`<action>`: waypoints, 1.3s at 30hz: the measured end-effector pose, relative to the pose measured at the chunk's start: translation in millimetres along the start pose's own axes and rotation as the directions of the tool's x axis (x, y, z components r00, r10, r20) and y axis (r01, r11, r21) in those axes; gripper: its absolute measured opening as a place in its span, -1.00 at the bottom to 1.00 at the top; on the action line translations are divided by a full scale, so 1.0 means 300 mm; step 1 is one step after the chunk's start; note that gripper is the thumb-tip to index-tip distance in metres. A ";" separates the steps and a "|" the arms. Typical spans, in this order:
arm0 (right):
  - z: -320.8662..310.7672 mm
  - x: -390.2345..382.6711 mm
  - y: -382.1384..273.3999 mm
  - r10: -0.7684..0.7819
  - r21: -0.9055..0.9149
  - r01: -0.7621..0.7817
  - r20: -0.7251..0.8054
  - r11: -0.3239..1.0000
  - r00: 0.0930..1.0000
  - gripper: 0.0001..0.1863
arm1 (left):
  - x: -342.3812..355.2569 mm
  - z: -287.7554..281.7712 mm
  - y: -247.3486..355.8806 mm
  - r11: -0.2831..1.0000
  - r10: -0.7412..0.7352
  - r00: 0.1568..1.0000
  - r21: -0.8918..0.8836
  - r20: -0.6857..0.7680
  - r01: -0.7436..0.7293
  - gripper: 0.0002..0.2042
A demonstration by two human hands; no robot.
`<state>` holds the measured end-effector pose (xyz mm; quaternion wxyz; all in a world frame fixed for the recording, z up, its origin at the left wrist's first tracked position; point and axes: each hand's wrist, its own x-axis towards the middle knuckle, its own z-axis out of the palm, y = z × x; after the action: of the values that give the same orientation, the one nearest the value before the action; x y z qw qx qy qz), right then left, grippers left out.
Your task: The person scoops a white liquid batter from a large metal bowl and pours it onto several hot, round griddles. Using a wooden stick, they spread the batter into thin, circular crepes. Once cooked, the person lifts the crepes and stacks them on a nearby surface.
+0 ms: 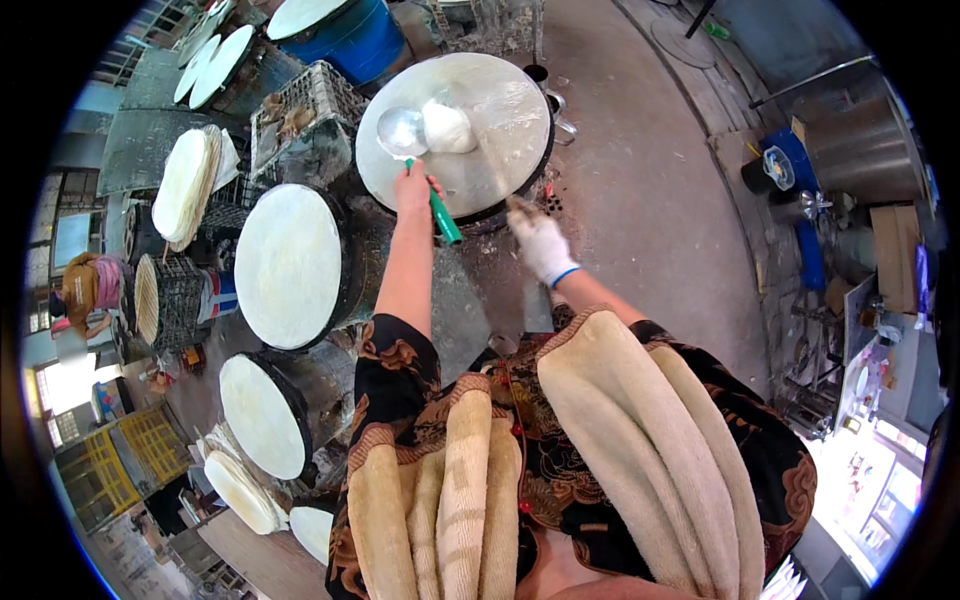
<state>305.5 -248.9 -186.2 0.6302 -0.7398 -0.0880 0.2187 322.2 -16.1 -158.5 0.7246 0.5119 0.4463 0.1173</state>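
My left hand is closed around the green handle of a round, shiny ladle. The ladle's head is over the left part of a large round griddle with a pale, floury surface. Just right of it, a white lump of dough or thick batter lies on the griddle. My right hand wears a white glove with a blue cuff and is at the griddle's near right edge. Its fingers are closed on a brownish thing, too blurred to name.
More round griddles stand in a row at left. A stack of thin flat pancakes rests on a wire crate. A blue drum is behind, a metal mug beside the griddle. Another person is at far left.
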 end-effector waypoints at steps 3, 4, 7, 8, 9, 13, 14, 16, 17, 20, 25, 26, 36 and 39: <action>0.063 -0.016 -0.127 0.229 -0.036 -0.226 0.164 0.973 0.960 -0.48 | -0.045 0.038 0.000 0.999 0.004 0.999 -0.049 -0.033 -0.005 -0.80; 0.048 0.017 -0.163 0.313 -0.039 -0.313 0.225 0.949 0.923 -0.47 | -0.048 0.041 0.003 0.997 0.001 0.999 -0.079 -0.044 -0.005 -0.80; -0.028 0.099 -0.169 0.315 0.057 -0.331 0.188 0.942 0.930 -0.48 | -0.028 0.022 -0.015 0.987 -0.039 0.999 -0.157 -0.036 0.033 -0.79; -0.041 0.097 -0.196 0.309 0.052 -0.325 0.200 0.944 0.930 -0.48 | -0.030 0.022 -0.021 0.982 -0.052 0.998 -0.181 -0.036 0.045 -0.78; -0.042 0.090 -0.166 0.343 -0.087 -0.333 0.202 0.939 0.917 -0.50 | -0.036 0.045 -0.029 0.979 -0.041 0.998 -0.202 -0.048 0.031 -0.78; 0.043 0.024 -0.129 0.219 -0.049 -0.214 0.238 0.976 0.946 -0.54 | -0.106 0.109 -0.021 0.962 -0.005 1.000 -0.273 -0.023 -0.002 -0.78; 0.034 0.031 -0.146 0.272 -0.056 -0.267 0.264 0.962 0.925 -0.55 | -0.089 0.056 -0.006 0.872 -0.100 0.987 -0.466 0.129 0.149 -0.77; -0.028 0.064 -0.218 0.373 -0.075 -0.368 0.308 0.927 0.875 -0.56 | -0.041 -0.079 0.051 0.540 -0.165 0.871 -0.696 0.463 0.473 -0.74; -0.074 0.047 -0.280 0.292 0.014 -0.310 0.297 0.951 0.909 -0.57 | -0.120 -0.088 0.079 0.667 -0.049 0.898 -0.655 0.438 0.356 -0.72; -0.142 0.079 -0.263 0.208 -0.002 -0.208 0.056 0.978 0.977 -0.55 | -0.318 -0.078 0.158 0.860 0.101 0.943 -0.505 0.317 0.078 -0.62; -0.103 -0.123 -0.099 0.075 -0.368 -0.001 0.187 0.930 0.980 -0.50 | -0.280 -0.098 0.156 0.737 0.004 0.921 -0.624 0.390 0.261 -0.87; -0.104 -0.187 -0.097 0.128 -0.451 -0.005 0.241 0.892 0.962 -0.50 | -0.292 -0.109 0.157 0.683 -0.020 0.907 -0.656 0.421 0.319 -0.89; -0.430 -0.413 -0.023 0.028 -0.391 0.011 0.094 0.920 0.995 -0.54 | -0.656 -0.355 0.344 0.751 0.362 0.875 -0.657 0.323 -0.068 -0.83; -0.466 -0.462 -0.020 -0.044 -0.787 0.137 0.138 0.602 0.989 -0.50 | -0.600 -0.453 0.236 0.694 0.234 0.916 -0.715 0.327 0.078 -0.84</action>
<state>243.9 -429.1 -135.5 0.2418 -0.9244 -0.2460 0.1630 135.0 -10.6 -14.3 0.9343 0.2211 0.1875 0.2073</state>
